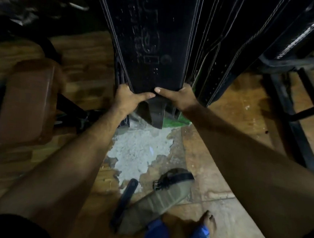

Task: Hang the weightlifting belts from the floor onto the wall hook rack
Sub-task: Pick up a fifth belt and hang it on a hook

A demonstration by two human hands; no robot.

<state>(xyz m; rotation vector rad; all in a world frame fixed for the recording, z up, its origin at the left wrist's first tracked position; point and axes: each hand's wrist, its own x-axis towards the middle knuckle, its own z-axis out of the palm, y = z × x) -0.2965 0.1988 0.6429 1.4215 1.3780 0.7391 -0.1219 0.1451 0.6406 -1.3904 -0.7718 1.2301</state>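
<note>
A wide black leather weightlifting belt hangs straight down in front of me, with white stitching along its edges. My left hand grips its lower left edge and my right hand grips its lower right edge, thumbs nearly meeting across the front. More black belts hang just to its right. The hook rack is out of view above. On the floor near my feet lies an olive-grey belt with a black buckle strap, and a narrow dark strap beside it.
A brown padded bench on a black frame stands at the left. A black metal rack stands at the right. The wood-pattern floor is worn through to bare concrete in the middle. My bare foot is at the bottom.
</note>
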